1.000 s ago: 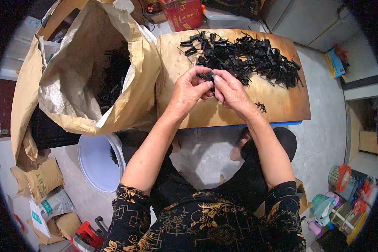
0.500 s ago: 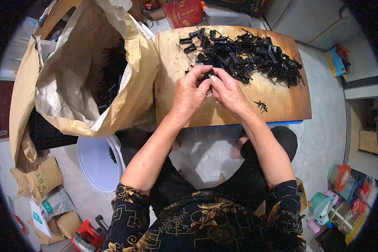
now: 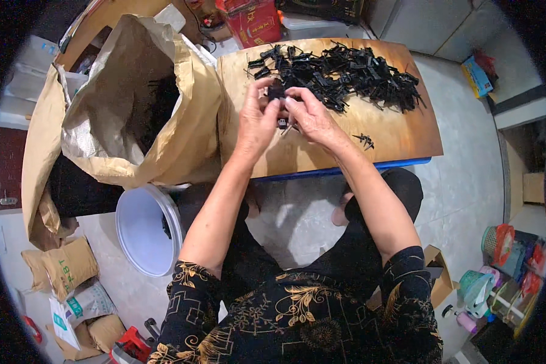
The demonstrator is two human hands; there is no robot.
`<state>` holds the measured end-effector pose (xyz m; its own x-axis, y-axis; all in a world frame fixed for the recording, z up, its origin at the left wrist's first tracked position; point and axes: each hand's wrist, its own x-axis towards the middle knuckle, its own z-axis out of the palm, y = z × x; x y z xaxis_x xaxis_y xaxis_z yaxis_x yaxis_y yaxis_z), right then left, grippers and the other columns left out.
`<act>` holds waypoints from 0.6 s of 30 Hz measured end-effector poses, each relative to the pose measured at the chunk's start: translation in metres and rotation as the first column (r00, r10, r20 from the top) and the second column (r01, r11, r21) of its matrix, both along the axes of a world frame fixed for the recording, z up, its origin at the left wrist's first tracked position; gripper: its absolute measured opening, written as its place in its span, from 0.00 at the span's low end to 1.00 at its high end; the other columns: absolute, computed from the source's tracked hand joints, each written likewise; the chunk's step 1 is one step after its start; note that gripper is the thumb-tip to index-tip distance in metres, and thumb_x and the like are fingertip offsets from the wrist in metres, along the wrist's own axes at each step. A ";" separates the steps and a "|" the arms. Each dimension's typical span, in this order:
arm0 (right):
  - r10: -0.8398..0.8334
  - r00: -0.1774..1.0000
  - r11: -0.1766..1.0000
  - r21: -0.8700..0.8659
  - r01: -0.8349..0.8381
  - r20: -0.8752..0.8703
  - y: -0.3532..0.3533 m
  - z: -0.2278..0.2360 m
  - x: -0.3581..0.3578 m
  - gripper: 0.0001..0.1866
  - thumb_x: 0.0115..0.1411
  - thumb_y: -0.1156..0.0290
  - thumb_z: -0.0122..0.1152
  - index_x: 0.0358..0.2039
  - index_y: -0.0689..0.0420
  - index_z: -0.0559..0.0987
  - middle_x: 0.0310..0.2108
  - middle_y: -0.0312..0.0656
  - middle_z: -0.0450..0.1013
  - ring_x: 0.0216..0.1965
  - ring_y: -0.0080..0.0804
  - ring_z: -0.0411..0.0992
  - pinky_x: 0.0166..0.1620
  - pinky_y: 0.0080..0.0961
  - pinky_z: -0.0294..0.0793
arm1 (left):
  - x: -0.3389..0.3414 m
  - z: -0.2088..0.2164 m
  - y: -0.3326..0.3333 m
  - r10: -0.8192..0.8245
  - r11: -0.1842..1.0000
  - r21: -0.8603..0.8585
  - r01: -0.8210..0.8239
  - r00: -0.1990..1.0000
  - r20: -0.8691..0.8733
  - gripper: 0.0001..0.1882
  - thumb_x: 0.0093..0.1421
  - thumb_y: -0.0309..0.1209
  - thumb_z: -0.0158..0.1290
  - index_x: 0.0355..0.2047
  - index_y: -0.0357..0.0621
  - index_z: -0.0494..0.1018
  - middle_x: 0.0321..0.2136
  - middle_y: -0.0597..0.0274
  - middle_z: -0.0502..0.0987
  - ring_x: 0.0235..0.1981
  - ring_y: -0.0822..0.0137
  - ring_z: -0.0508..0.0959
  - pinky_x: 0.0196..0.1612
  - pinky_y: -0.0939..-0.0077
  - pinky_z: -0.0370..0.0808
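Observation:
Over the near left part of a wooden board (image 3: 321, 138), my two hands meet around a small black plastic part (image 3: 275, 91). My left hand (image 3: 256, 124) pinches it between thumb and fingers. My right hand (image 3: 312, 120) is closed too, its thumb and index fingertip against the part's right side. Just below the fingertips shows another small black piece (image 3: 282, 123) with thin prongs beside it; whether it is held or lies on the board I cannot tell. Beyond my hands spreads a heap of black plastic parts (image 3: 352, 76) with thin stems.
Left of the board stands a large open paper sack (image 3: 191, 121) with black parts inside. A white round tub (image 3: 141, 233) is on the floor below it. A few loose black pieces (image 3: 364, 141) lie on the board's near right. Behind the board is a red box (image 3: 255, 24).
My hands have shifted slightly to the left, and the fingers have spread a little around the black part, showing more of it. The whole view has also moved a little.

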<state>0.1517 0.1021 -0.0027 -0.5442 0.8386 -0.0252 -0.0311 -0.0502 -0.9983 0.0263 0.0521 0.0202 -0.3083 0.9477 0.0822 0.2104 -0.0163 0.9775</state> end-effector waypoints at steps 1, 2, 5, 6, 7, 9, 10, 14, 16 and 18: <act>-0.002 1.000 1.000 0.007 0.002 -0.005 -0.001 0.000 0.003 0.13 0.63 0.64 0.45 0.44 0.56 0.67 0.21 0.30 0.65 0.18 0.12 0.58 0.18 0.11 0.55 | -0.002 0.005 0.000 -0.027 1.000 -0.007 0.029 0.969 0.246 0.17 0.58 0.23 0.45 0.48 0.46 0.60 0.26 0.58 0.76 0.26 0.72 0.77 0.26 0.80 0.73; -0.001 1.000 1.000 -0.012 0.001 -0.016 -0.002 0.000 0.006 0.12 0.62 0.64 0.46 0.43 0.56 0.68 0.21 0.30 0.65 0.17 0.12 0.58 0.18 0.10 0.55 | -0.007 0.003 -0.002 -0.097 0.995 0.028 0.093 0.937 0.337 0.18 0.59 0.23 0.44 0.50 0.45 0.58 0.30 0.57 0.76 0.27 0.72 0.77 0.27 0.84 0.74; 0.042 0.998 0.992 -0.113 -0.046 -0.037 -0.004 0.008 0.018 0.08 0.61 0.67 0.48 0.38 0.56 0.69 0.22 0.31 0.67 0.16 0.11 0.57 0.18 0.08 0.55 | -0.012 -0.005 -0.011 -0.066 0.995 -0.015 0.094 0.796 0.602 0.18 0.59 0.24 0.44 0.50 0.44 0.58 0.33 0.54 0.75 0.27 0.69 0.78 0.28 0.82 0.76; 0.066 0.995 0.994 -0.087 -0.072 -0.069 -0.005 0.010 0.019 0.07 0.61 0.67 0.48 0.37 0.57 0.69 0.22 0.31 0.67 0.15 0.11 0.57 0.18 0.08 0.56 | -0.013 -0.009 -0.014 -0.098 0.993 0.017 0.118 0.726 0.681 0.19 0.59 0.24 0.45 0.51 0.42 0.57 0.35 0.53 0.74 0.27 0.67 0.78 0.29 0.82 0.77; 0.089 0.991 0.993 -0.063 -0.095 -0.096 -0.006 0.011 0.022 0.06 0.61 0.68 0.49 0.36 0.57 0.69 0.23 0.31 0.67 0.15 0.11 0.57 0.17 0.08 0.56 | -0.012 -0.008 -0.014 -0.100 0.993 0.017 0.121 0.725 0.681 0.19 0.59 0.24 0.45 0.51 0.42 0.57 0.35 0.53 0.74 0.27 0.67 0.78 0.29 0.82 0.77; 0.097 0.986 0.986 -0.124 -0.114 -0.135 -0.005 0.014 0.025 0.07 0.61 0.68 0.50 0.36 0.57 0.69 0.22 0.31 0.68 0.14 0.11 0.57 0.18 0.08 0.57 | -0.014 -0.005 -0.016 -0.121 0.983 -0.003 0.184 0.659 0.743 0.21 0.58 0.25 0.47 0.52 0.41 0.58 0.34 0.54 0.74 0.28 0.66 0.78 0.29 0.82 0.77; 0.107 0.977 0.980 -0.147 -0.135 -0.182 -0.005 0.017 0.025 0.07 0.60 0.68 0.51 0.36 0.57 0.69 0.22 0.31 0.67 0.14 0.11 0.56 0.17 0.08 0.56 | -0.016 -0.004 -0.016 -0.122 0.983 -0.002 0.185 0.658 0.743 0.21 0.58 0.25 0.47 0.52 0.41 0.58 0.34 0.54 0.74 0.28 0.66 0.78 0.29 0.82 0.77; 0.150 0.961 0.963 -0.187 -0.195 -0.231 -0.002 0.012 0.026 0.09 0.59 0.65 0.54 0.35 0.55 0.69 0.20 0.29 0.65 0.14 0.10 0.55 0.16 0.08 0.51 | -0.017 -0.004 -0.020 -0.262 0.923 0.021 0.384 0.587 0.766 0.22 0.57 0.26 0.50 0.52 0.41 0.60 0.34 0.55 0.74 0.28 0.66 0.78 0.29 0.83 0.77; 0.158 0.959 0.955 -0.211 -0.209 -0.235 -0.001 0.008 0.024 0.09 0.59 0.64 0.55 0.34 0.54 0.70 0.19 0.28 0.64 0.13 0.10 0.54 0.15 0.08 0.50 | -0.013 -0.004 -0.021 -0.298 0.902 0.024 0.432 0.580 0.758 0.22 0.56 0.27 0.52 0.51 0.41 0.61 0.34 0.56 0.74 0.28 0.66 0.78 0.29 0.83 0.76; 0.168 0.957 0.945 -0.237 -0.225 -0.238 0.000 0.006 0.024 0.09 0.58 0.63 0.55 0.34 0.54 0.70 0.18 0.27 0.63 0.13 0.09 0.54 0.14 0.09 0.48 | -0.011 -0.003 -0.021 -0.300 0.905 0.026 0.424 0.595 0.746 0.22 0.56 0.27 0.52 0.51 0.41 0.61 0.33 0.58 0.74 0.28 0.67 0.78 0.27 0.84 0.76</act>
